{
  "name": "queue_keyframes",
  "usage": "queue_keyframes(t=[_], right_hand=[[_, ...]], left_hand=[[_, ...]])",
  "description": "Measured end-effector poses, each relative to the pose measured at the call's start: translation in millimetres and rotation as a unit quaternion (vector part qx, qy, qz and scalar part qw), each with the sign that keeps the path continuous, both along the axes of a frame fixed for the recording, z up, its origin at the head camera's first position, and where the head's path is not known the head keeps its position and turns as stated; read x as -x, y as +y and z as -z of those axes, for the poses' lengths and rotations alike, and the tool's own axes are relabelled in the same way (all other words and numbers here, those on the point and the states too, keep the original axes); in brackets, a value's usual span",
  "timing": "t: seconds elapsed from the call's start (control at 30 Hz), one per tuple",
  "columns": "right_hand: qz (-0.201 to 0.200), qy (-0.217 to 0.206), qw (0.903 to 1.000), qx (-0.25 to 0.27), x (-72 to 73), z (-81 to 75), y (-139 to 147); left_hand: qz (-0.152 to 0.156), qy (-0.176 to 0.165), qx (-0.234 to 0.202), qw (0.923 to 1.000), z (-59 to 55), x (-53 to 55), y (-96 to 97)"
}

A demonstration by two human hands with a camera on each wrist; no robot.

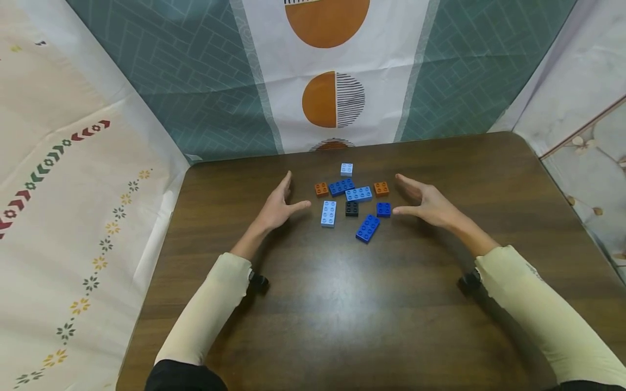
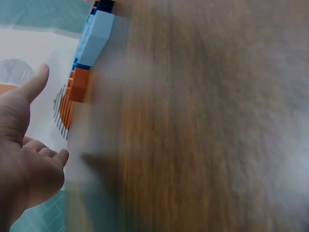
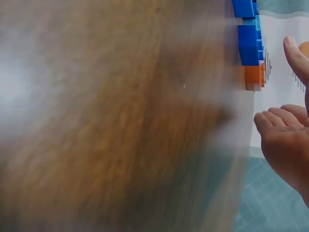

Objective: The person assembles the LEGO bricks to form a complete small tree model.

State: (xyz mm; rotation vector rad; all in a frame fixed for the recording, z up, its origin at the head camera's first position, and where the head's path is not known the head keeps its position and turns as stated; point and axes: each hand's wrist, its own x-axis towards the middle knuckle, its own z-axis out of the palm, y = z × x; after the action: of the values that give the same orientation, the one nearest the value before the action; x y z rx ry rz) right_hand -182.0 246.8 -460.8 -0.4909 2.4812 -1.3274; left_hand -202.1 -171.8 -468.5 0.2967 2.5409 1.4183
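Observation:
Several toy building bricks lie loose on the brown table between the two hands. At the left of the group are an orange brick (image 1: 321,189) and a long light blue brick (image 1: 328,213). My left hand (image 1: 279,206) is just left of them, thumb spread, holding nothing. On the other side, my right hand (image 1: 426,203) has its thumb near a square blue brick (image 1: 383,209) and its fingers near a second orange brick (image 1: 381,188). A black brick (image 1: 351,208) sits in the middle, a long blue brick (image 1: 368,228) lies nearest me, and a pale square brick (image 1: 346,169) is farthest.
The wooden table (image 1: 342,326) spreads toward me, with a bright reflection on it. Its far edge meets a hanging patterned cloth (image 1: 215,98). A cream embroidered cloth (image 1: 73,217) hangs at the left, and a pale floral one (image 1: 587,163) at the right.

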Motion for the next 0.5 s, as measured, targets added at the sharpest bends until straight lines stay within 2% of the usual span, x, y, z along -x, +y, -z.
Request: queue_keyframes(t=[0.2,0.5], right_hand=[[0.021,0.01,0.9996,0.016,11.0,5.5,-11.0],[0.046,0.014,0.9981,0.039,29.1,16.4,-22.3]], left_hand=[[0.006,0.006,-0.009,0.9999,8.6,8.6,12.7],[0.009,0.045,-0.015,0.9988,14.8,20.4,29.9]])
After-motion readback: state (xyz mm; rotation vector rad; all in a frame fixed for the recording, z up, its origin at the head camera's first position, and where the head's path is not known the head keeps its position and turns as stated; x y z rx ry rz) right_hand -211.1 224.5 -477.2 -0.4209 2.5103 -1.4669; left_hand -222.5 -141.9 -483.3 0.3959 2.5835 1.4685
